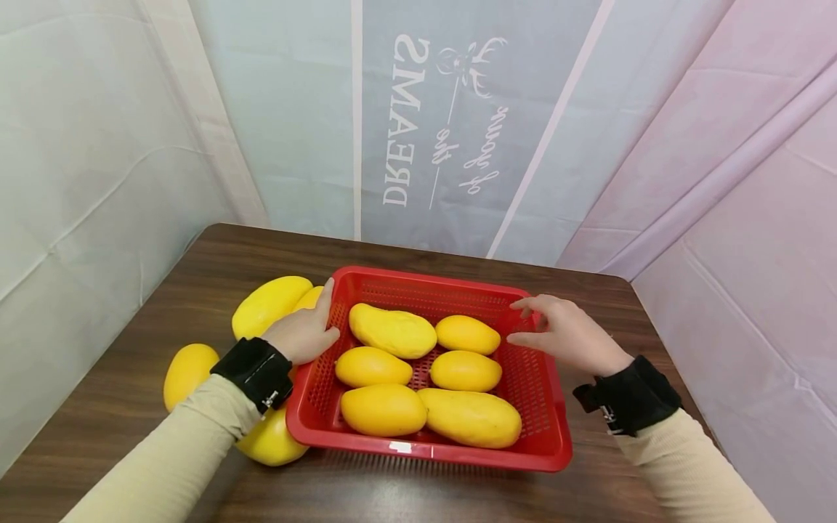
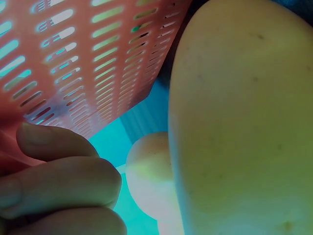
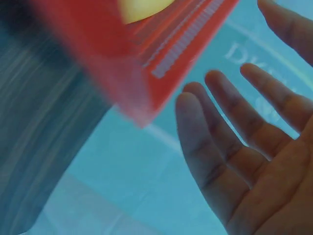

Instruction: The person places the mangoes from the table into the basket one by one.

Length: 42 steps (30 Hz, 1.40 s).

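A red plastic basket (image 1: 431,454) with slotted walls holds several yellow mangoes (image 1: 392,330) of different sizes. My left hand (image 1: 304,330) grips its left rim, the thumb on the inner side and the index finger stretched along the edge. In the left wrist view, curled fingers (image 2: 63,186) lie by the outer wall, close to a large mango (image 2: 244,117). Over the right rim, my right hand (image 1: 565,330) is spread with thumb and fingers apart. The right wrist view shows those fingers (image 3: 244,122) holding nothing, beside the basket's corner (image 3: 142,105).
More yellow mangoes lie left of the basket: one behind the left hand (image 1: 271,305), one at the far left (image 1: 189,374), and one under the left forearm (image 1: 275,439). The dark wooden table (image 1: 118,428) meets a printed cloth backdrop (image 1: 451,225) at its back edge.
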### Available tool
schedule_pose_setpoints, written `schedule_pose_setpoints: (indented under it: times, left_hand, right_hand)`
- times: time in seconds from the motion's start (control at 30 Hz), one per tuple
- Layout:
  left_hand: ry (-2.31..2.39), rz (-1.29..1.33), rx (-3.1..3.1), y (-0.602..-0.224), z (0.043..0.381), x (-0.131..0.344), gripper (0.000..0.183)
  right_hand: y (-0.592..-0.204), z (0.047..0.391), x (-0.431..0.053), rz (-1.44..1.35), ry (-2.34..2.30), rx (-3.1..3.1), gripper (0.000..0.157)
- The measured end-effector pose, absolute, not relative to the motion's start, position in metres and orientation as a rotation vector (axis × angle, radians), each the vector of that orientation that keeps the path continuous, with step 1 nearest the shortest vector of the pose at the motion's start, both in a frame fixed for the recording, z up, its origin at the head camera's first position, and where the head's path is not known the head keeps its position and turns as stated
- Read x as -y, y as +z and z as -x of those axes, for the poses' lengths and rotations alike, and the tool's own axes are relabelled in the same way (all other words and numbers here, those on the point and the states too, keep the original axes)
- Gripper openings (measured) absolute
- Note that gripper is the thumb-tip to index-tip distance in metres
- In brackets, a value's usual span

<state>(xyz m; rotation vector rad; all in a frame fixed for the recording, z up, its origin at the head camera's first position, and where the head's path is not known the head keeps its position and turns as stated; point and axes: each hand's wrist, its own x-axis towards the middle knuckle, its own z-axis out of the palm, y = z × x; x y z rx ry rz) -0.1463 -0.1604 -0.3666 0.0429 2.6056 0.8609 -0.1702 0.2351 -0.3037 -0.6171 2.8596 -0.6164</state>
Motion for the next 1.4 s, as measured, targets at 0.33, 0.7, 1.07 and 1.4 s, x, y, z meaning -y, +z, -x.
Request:
schedule_pose_setpoints:
  times: [0.33, 0.7, 1.07, 1.4]
  left_hand:
    - [0.852, -0.038, -2.609, -0.366, 0.146, 0.16, 0.092]
    - [0.839, -0.03, -2.613, -0.365, 0.147, 0.159, 0.093]
    - [0.822, -0.064, -2.634, -0.366, 0.146, 0.158, 0.092]
    - [0.79, -0.055, -2.631, -0.365, 0.148, 0.159, 0.092]
  right_hand:
    - [-0.33, 0.176, -0.261, 0.395, -0.744, -2.928, 0.092]
    - [-0.367, 0.184, -0.262, 0.263, -1.003, -2.827, 0.104]
    - [-0.386, 0.182, -0.261, 0.057, -1.212, -2.622, 0.112]
    - [-0.388, 0.182, -0.259, 0.015, -1.292, -2.528, 0.07]
